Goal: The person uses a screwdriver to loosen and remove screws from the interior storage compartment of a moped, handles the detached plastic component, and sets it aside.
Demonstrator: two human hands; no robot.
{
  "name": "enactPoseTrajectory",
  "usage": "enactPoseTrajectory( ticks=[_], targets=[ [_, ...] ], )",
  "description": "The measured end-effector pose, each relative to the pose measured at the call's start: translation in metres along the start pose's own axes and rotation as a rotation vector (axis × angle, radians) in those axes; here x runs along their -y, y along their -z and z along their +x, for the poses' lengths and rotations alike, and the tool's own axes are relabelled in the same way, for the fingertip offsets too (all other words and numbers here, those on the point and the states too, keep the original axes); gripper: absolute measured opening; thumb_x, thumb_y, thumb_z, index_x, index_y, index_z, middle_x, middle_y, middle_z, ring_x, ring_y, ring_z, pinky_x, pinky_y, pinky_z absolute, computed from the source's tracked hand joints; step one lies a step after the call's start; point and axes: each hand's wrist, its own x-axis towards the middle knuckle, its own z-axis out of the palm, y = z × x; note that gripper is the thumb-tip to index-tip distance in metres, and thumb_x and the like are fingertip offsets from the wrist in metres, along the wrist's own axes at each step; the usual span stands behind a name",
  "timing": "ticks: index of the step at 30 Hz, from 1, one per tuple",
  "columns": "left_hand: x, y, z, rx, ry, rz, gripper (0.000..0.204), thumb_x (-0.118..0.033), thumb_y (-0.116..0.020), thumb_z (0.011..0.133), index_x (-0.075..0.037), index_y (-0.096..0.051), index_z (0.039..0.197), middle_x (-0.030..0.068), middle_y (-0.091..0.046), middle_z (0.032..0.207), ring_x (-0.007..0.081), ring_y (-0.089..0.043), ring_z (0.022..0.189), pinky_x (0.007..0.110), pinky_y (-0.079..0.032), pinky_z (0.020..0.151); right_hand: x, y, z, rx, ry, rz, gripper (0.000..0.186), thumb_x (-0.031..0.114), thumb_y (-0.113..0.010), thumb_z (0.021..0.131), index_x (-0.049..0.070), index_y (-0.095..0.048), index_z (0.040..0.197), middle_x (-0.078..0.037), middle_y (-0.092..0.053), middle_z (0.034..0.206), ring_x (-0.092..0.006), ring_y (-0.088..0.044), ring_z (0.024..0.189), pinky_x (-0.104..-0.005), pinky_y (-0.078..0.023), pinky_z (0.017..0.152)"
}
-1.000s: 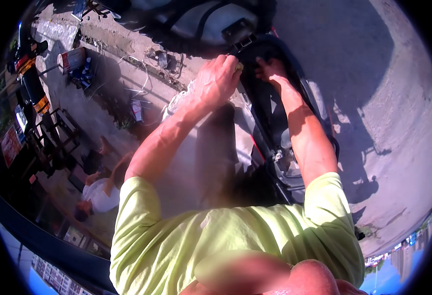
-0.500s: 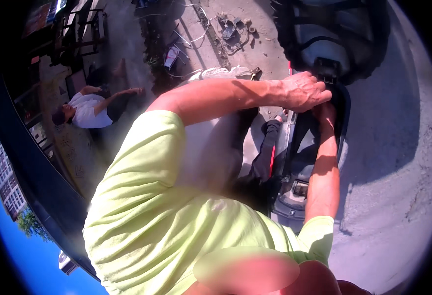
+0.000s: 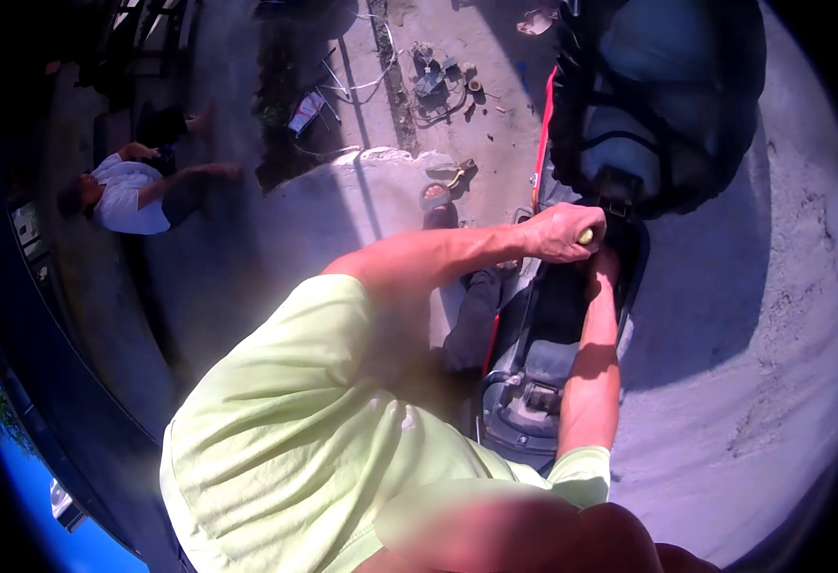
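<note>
The scooter's storage compartment [image 3: 564, 296] lies open in front of me, its seat [image 3: 658, 105] tipped up at the far end. My left hand [image 3: 560, 232] is closed in a fist over the compartment's far part, near the seat hinge [image 3: 618, 186]. From the fist pokes the round yellowish end of a handle [image 3: 586, 236]; the rest of that tool is hidden, and its kind does not show. Just below, my right hand [image 3: 604, 267] reaches down inside the compartment. Its fingers are hidden behind the left hand and in shadow.
Another person [image 3: 137, 196] in a white top sits at the left. A pile of small parts and wire [image 3: 433, 81] lies on the ground beyond the scooter, with a small white-and-red object [image 3: 306, 112] left of it. A red strip [image 3: 544, 134] runs along the scooter's left side.
My left fist has turned, so the yellowish handle end now shows. The scooter and both hands appear lower and further left in the view. My right hand stays in the compartment.
</note>
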Motion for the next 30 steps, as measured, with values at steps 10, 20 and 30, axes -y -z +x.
enactPoseTrajectory(
  ticks=[10,20,30],
  targets=[
    [0.012,-0.006,-0.001,-0.038,-0.018,-0.180,0.024,-0.012,-0.081,0.084,-0.004,-0.061,0.095,0.0149,-0.068,0.088,0.0360,-0.069,0.087,0.046,-0.055,0.076,0.145,0.037,-0.193,-0.357,0.675,-0.099,0.036,0.026,-0.073,0.104,0.000,-0.065,0.128,-0.012,-0.069,0.114,-0.0182,-0.071,0.087,-0.0317,-0.060,0.072],
    [0.019,-0.010,0.001,0.035,-0.140,-0.197,0.032,-0.020,-0.084,0.083,-0.002,-0.067,0.103,0.0171,-0.072,0.098,0.0406,-0.071,0.099,0.047,-0.056,0.085,0.217,0.037,-0.248,-0.005,1.118,-1.026,0.031,0.008,-0.075,0.097,0.011,-0.070,0.128,-0.013,-0.067,0.129,-0.0363,-0.071,0.112,-0.0452,-0.062,0.088],
    [0.025,-0.015,-0.012,-0.091,-0.125,-0.038,0.023,-0.021,-0.077,0.086,-0.005,-0.062,0.093,0.0178,-0.070,0.090,0.0446,-0.070,0.091,0.053,-0.054,0.077,0.215,0.019,-0.244,-0.180,1.127,-1.095,0.025,0.027,-0.079,0.096,0.007,-0.064,0.100,-0.013,-0.067,0.097,-0.0345,-0.073,0.079,-0.0420,-0.059,0.065]
  ],
)
